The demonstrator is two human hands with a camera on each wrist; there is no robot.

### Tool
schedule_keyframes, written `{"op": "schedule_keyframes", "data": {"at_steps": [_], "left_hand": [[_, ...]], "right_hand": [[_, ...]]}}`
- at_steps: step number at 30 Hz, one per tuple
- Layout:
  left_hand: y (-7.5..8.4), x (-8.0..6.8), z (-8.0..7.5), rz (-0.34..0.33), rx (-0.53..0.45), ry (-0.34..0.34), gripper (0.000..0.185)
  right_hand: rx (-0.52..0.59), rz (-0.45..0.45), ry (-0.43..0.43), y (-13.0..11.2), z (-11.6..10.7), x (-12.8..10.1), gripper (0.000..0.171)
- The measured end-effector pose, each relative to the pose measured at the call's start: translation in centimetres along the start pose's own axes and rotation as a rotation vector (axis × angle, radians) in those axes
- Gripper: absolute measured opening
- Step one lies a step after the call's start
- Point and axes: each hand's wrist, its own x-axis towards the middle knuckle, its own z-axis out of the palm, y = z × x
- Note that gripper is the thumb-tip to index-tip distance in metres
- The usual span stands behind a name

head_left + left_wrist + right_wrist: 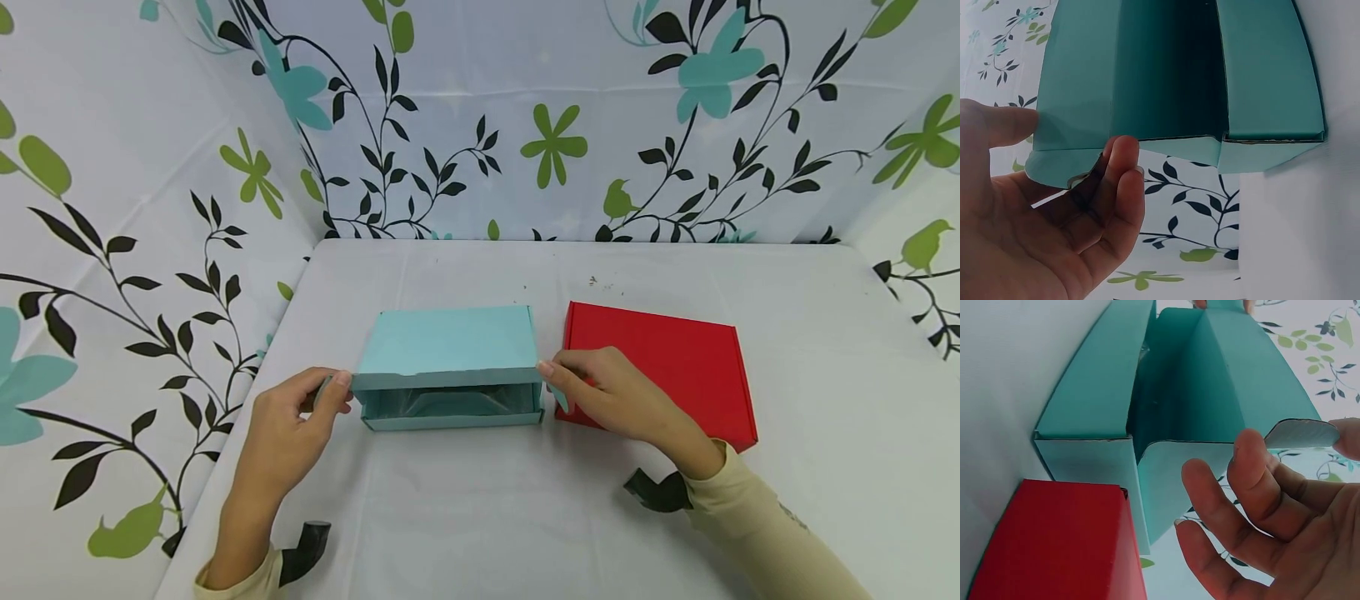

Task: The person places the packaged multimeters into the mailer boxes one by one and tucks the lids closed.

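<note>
A teal cardboard box (pixel 450 346) stands at the middle of the white table (pixel 480 517), its hinged lid lowered but with the front still agape. Something grey and shiny shows in the gap (pixel 450 403). My left hand (pixel 333 385) pinches the lid's left side flap (pixel 1054 165) between thumb and fingers (pixel 1119 187). My right hand (pixel 551 375) pinches the right side flap (pixel 1300 432) the same way, its thumb (pixel 1350 437) on the far side of the flap. A flat red box (pixel 675 362) lies closed just right of the teal one, partly under my right hand.
Cloth walls with a leaf-and-flower print (pixel 525 125) close in the table at the left, back and right. A few dark crumbs (pixel 600 283) lie behind the red box. Black wrist mounts (pixel 660 492) sit on both forearms.
</note>
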Motion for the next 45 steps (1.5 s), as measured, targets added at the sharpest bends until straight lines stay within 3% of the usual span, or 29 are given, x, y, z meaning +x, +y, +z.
{"op": "schedule_keyframes", "data": {"at_steps": [17, 32, 45], "left_hand": [[-0.2, -0.3, 0.1, -0.098, 0.006, -0.115, 0.032], [-0.4, -0.4, 0.4, -0.163, 0.027, -0.197, 0.036], [-0.8, -0.4, 0.5, -0.165, 0.040, -0.242, 0.037]], "right_hand": [[0.008, 0.033, -0.066, 0.5, 0.6, -0.2, 0.036], [-0.006, 0.039, -0.117, 1.0, 1.2, -0.4, 0.037], [-0.001, 0.071, -0.148, 0.8, 1.8, -0.6, 0.039]]}}
